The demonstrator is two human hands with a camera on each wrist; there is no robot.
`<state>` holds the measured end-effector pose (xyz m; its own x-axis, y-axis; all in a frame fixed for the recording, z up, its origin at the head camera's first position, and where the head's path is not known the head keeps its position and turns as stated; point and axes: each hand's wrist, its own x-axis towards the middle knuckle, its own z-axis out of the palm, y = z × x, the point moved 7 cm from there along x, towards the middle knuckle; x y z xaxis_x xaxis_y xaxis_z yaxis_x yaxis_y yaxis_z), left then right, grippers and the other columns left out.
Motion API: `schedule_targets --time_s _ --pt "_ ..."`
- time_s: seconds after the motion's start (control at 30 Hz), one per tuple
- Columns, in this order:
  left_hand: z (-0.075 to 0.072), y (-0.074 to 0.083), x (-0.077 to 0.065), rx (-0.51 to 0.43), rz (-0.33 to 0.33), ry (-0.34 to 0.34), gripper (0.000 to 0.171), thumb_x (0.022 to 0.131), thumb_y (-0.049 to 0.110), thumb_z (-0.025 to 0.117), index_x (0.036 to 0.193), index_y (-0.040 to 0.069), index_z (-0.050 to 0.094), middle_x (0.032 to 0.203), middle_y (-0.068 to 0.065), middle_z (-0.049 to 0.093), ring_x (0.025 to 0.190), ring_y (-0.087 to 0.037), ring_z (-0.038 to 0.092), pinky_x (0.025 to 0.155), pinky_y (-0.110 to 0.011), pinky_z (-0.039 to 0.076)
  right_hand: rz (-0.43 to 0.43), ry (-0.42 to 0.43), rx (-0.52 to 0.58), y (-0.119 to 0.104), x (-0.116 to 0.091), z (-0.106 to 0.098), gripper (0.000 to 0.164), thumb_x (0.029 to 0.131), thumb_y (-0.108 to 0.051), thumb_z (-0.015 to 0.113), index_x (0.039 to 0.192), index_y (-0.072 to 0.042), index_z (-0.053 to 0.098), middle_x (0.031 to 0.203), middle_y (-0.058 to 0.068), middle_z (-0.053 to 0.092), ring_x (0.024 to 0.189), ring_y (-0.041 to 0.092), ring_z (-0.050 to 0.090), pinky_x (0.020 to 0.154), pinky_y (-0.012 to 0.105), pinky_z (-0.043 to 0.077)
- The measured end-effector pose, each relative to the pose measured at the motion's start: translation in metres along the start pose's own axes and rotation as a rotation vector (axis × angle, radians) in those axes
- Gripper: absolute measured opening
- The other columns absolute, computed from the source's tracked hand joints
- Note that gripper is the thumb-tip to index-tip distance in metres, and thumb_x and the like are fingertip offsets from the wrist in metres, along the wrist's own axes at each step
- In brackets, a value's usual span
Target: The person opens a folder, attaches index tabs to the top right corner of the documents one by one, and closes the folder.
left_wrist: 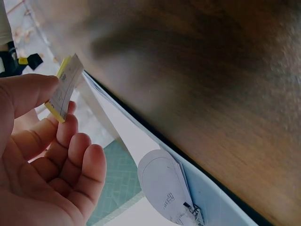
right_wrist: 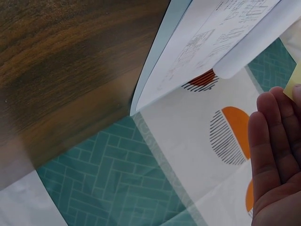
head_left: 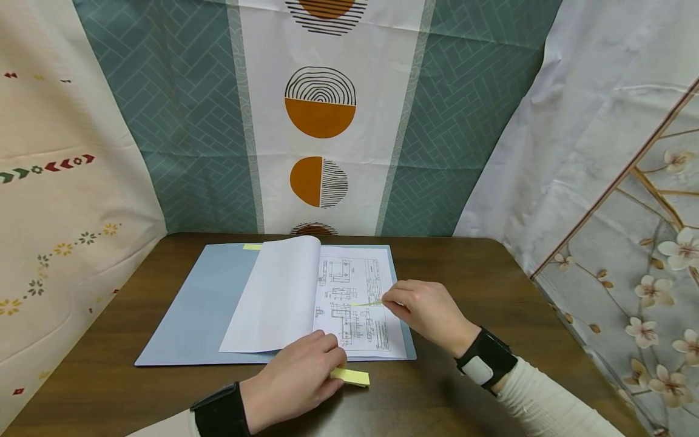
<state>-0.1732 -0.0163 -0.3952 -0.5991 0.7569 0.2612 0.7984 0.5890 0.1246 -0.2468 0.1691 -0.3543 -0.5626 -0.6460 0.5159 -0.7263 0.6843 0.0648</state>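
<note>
Near the front edge of the open folder, my left hand (head_left: 303, 376) pinches a narrow pad of yellow sticky notes (head_left: 352, 377) between thumb and fingers. The left wrist view shows the pad (left_wrist: 63, 92) edge-on, with printing on its pale underside. My right hand (head_left: 428, 312) pinches a single yellow sticky note (head_left: 367, 303) above the right-hand page. That page (head_left: 357, 264) carries technical drawings. A white sheet (head_left: 278, 291) is turned over to the left and curls at the spine. Part of the note (right_wrist: 294, 87) shows at the edge of the right wrist view.
The light blue folder (head_left: 191, 315) lies open on a dark wooden table (head_left: 453, 261). A yellow tab (head_left: 252, 247) sticks out at the top edge of the turned sheet. Patterned cloths (head_left: 338, 182) hang behind and at both sides of the table.
</note>
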Motion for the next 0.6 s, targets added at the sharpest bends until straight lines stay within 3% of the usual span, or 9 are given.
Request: schedule_targets --time_s 0.3,0.6 --pt "0.011 0.002 -0.004 0.001 0.030 -0.070 0.013 0.088 0.035 0.073 0.093 0.026 0.066 0.083 0.017 0.047 0.076 -0.004 0.042 0.067 -0.018 0.037 -0.016 0.014 -0.004 0.002 -0.002 0.002 0.015 0.081 -0.018 0.081 0.094 -0.023 0.077 0.093 -0.014 0.069 0.081 0.001 0.062 0.071 0.021 0.051" --pt "0.018 0.001 -0.007 0.036 0.028 -0.099 0.013 0.088 0.035 0.073 0.090 0.027 0.063 0.082 0.017 0.047 0.075 -0.003 0.042 0.065 -0.019 0.037 -0.016 0.012 0.004 0.004 -0.005 0.005 0.015 0.081 -0.018 0.081 0.095 -0.023 0.078 0.094 -0.013 0.069 0.082 0.001 0.062 0.072 0.022 0.051"
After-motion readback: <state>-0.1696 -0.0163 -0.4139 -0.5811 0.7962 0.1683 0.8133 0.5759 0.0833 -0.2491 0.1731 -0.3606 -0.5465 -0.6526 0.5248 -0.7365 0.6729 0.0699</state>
